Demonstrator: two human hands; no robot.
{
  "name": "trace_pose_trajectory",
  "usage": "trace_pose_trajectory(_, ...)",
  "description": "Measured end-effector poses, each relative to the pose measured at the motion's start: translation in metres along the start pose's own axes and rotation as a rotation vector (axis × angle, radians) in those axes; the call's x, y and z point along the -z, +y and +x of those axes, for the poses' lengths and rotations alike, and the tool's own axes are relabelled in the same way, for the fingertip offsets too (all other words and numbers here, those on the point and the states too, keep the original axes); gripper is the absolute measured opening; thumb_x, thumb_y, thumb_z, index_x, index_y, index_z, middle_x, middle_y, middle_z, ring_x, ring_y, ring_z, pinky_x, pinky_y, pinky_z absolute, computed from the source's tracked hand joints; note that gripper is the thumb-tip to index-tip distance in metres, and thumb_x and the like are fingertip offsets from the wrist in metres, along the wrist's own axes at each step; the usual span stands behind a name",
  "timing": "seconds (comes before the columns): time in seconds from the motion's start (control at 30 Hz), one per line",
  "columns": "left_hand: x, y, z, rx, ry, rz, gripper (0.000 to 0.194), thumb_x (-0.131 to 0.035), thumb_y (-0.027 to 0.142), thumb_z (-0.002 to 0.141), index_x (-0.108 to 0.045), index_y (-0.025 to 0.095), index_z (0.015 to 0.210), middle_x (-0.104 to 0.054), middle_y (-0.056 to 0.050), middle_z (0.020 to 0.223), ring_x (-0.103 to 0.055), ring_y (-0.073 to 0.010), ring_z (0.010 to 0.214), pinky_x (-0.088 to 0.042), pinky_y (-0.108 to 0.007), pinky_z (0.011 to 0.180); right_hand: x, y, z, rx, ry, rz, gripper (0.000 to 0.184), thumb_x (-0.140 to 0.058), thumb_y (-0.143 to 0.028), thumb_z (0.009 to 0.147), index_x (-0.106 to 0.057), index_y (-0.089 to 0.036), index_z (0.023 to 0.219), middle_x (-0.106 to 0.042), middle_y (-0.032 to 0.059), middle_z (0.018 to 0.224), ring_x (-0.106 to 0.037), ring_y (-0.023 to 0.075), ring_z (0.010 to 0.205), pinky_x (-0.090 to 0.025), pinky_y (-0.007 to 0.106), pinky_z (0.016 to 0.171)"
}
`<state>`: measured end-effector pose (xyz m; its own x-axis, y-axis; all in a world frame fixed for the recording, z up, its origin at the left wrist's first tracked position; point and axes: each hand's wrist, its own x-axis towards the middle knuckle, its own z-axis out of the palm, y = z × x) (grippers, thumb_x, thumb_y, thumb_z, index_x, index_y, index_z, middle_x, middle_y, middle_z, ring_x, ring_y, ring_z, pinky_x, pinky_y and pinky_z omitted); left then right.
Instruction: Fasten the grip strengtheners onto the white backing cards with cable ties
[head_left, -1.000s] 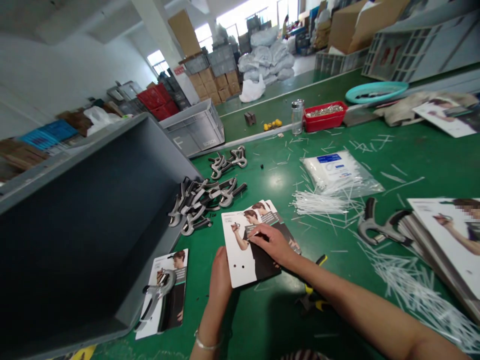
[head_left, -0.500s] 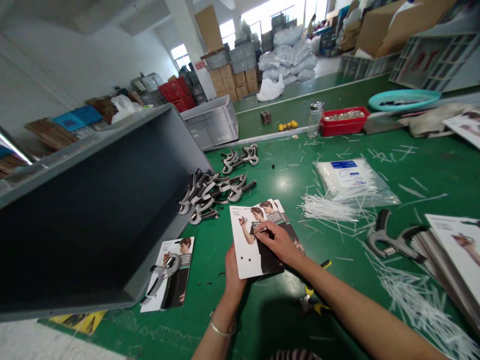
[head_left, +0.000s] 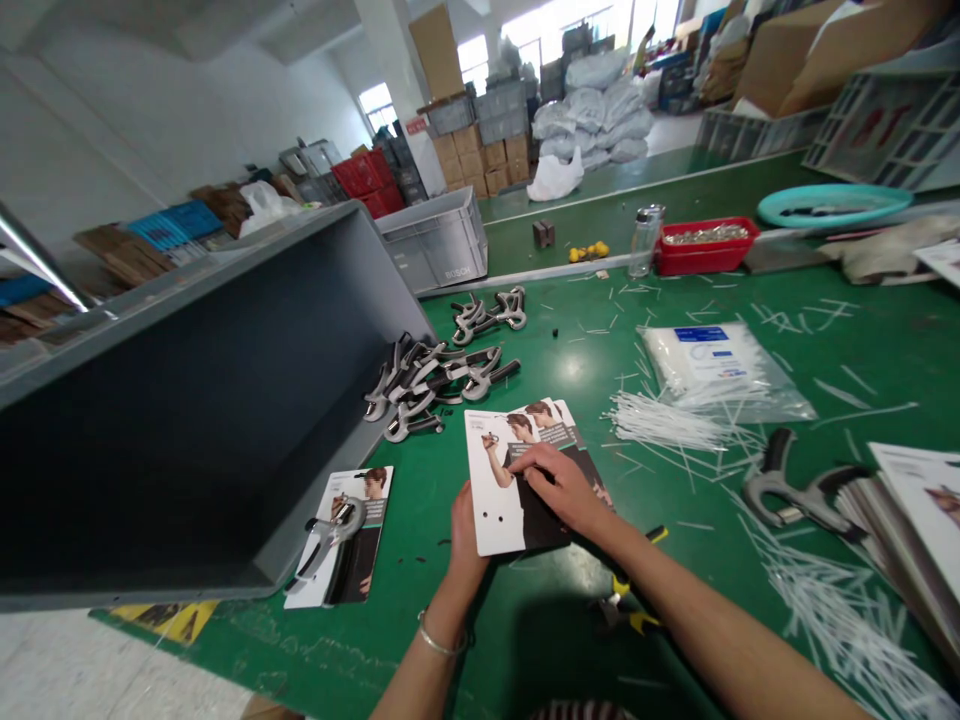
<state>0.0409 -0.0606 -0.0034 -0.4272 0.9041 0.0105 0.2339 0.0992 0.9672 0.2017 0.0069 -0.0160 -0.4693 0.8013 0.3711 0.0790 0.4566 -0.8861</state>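
Observation:
Several printed backing cards (head_left: 495,520) are fanned out in front of me, with a picture of a person and small holes in the top one. My left hand (head_left: 466,525) grips them at the lower left, its fingers hidden behind. On the face of the top card rests my right hand (head_left: 559,485), fingers curled together and the index fingertip at the picture of the arm; anything pinched there is too small to make out. Yellow-and-black pliers (head_left: 621,592) lie under my right forearm. To the left, a hand grip exerciser (head_left: 330,540) lies on another card (head_left: 367,560).
A large grey bin (head_left: 187,400) lies tipped at left, with a heap of hand grips (head_left: 431,380) by its mouth. White cable ties (head_left: 667,420), their bag (head_left: 720,365), a single grip (head_left: 795,495) and a card stack (head_left: 919,520) lie right. A red tray (head_left: 705,247) stands behind.
The view has shifted slightly, so the surroundings sit a little further right. Both hands stay on the cards, the right fingertip nearly at the same spot.

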Motion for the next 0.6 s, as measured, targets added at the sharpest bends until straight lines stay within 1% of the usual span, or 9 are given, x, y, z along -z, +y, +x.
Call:
trace_pose_trajectory(0.1, 0.000, -0.012, -0.002, 0.024, 0.025, -0.035, 0.007, -0.073, 0.019, 0.061, -0.068, 0.018, 0.067, -0.063, -0.004, 0.061, -0.059, -0.0218, 0.065, -0.046, -0.030, 0.061, 0.000, 0.000, -0.001, 0.023, -0.005, -0.052, 0.014, -0.057, -0.017, 0.091, -0.068, -0.021, 0.098, -0.064, 0.0061, 0.102, -0.058, 0.0206, 0.100, -0.046, 0.037, 0.092)
trace_pose_trajectory(0.17, 0.000, -0.018, -0.004, 0.041, 0.022, -0.110, 0.018, -0.073, 0.025, 0.066, -0.070, 0.016, 0.081, -0.067, -0.004, 0.070, -0.060, -0.0192, 0.065, -0.047, -0.028, 0.060, 0.000, 0.000, -0.002, 0.047, -0.023, -0.079, 0.012, -0.062, -0.020, 0.090, -0.068, -0.021, 0.100, -0.061, 0.0073, 0.109, -0.057, 0.0210, 0.105, -0.046, 0.038, 0.096)
trace_pose_trajectory(0.23, 0.001, -0.021, -0.007, 0.086, 0.030, -0.216, 0.034, -0.071, 0.035, 0.073, -0.066, 0.017, 0.101, -0.071, -0.004, 0.081, -0.061, -0.0167, 0.064, -0.048, -0.027, 0.060, 0.000, 0.000, -0.002, 0.079, -0.048, -0.109, 0.012, -0.061, -0.022, 0.092, -0.067, -0.022, 0.103, -0.060, 0.0076, 0.112, -0.057, 0.0208, 0.107, -0.045, 0.038, 0.098)
trace_pose_trajectory(0.3, 0.005, -0.020, -0.010, 0.141, 0.055, -0.289, 0.044, -0.064, 0.047, 0.081, -0.061, 0.018, 0.113, -0.072, -0.005, 0.090, -0.063, -0.0163, 0.067, -0.049, -0.026, 0.061, -0.002, -0.002, -0.002, 0.115, -0.072, -0.163, 0.014, -0.057, -0.021, 0.095, -0.067, -0.022, 0.105, -0.061, 0.0077, 0.112, -0.057, 0.0201, 0.108, -0.045, 0.038, 0.099)
trace_pose_trajectory(0.4, 0.013, -0.015, -0.011, 0.172, 0.046, -0.304, 0.052, -0.051, 0.060, 0.088, -0.060, 0.016, 0.115, -0.072, -0.008, 0.095, -0.066, -0.0179, 0.073, -0.050, -0.026, 0.062, -0.007, -0.008, -0.004, 0.158, -0.132, -0.368, 0.015, -0.053, -0.018, 0.097, -0.066, -0.019, 0.101, -0.062, 0.0071, 0.104, -0.057, 0.0195, 0.100, -0.048, 0.033, 0.091)
trace_pose_trajectory(0.43, 0.015, -0.013, -0.011, 0.184, 0.022, -0.306, 0.053, -0.053, 0.061, 0.087, -0.059, 0.016, 0.115, -0.072, -0.008, 0.095, -0.067, -0.0182, 0.073, -0.050, -0.026, 0.062, -0.009, -0.010, -0.004, 0.167, -0.155, -0.466, 0.013, -0.053, -0.018, 0.097, -0.066, -0.019, 0.099, -0.062, 0.0067, 0.101, -0.057, 0.0195, 0.096, -0.049, 0.031, 0.086)
trace_pose_trajectory(0.5, 0.018, -0.008, -0.010, 0.226, -0.046, -0.313, 0.057, -0.066, 0.057, 0.080, -0.055, 0.017, 0.120, -0.072, -0.007, 0.092, -0.066, -0.0177, 0.069, -0.050, -0.026, 0.060, -0.012, -0.016, -0.004, 0.177, -0.190, -0.627, 0.010, -0.055, -0.019, 0.096, -0.065, -0.019, 0.097, -0.061, 0.0062, 0.097, -0.056, 0.0199, 0.092, -0.049, 0.029, 0.077)
trace_pose_trajectory(0.57, 0.018, -0.003, -0.009, 0.266, -0.098, -0.309, 0.070, -0.081, 0.048, 0.068, -0.051, 0.018, 0.123, -0.072, -0.005, 0.090, -0.066, -0.0170, 0.064, -0.051, -0.026, 0.059, -0.013, -0.021, -0.002, 0.186, -0.211, -0.715, 0.008, -0.056, -0.019, 0.095, -0.063, -0.019, 0.099, -0.061, 0.0068, 0.098, -0.055, 0.0210, 0.092, -0.048, 0.028, 0.073)
trace_pose_trajectory(0.6, 0.017, 0.000, -0.010, 0.280, -0.106, -0.305, 0.076, -0.085, 0.045, 0.062, -0.050, 0.018, 0.124, -0.073, -0.004, 0.088, -0.066, -0.0169, 0.063, -0.051, -0.025, 0.058, -0.013, -0.023, -0.001, 0.191, -0.217, -0.736, 0.008, -0.056, -0.019, 0.095, -0.062, -0.019, 0.100, -0.060, 0.0073, 0.099, -0.055, 0.0215, 0.093, -0.048, 0.028, 0.072)
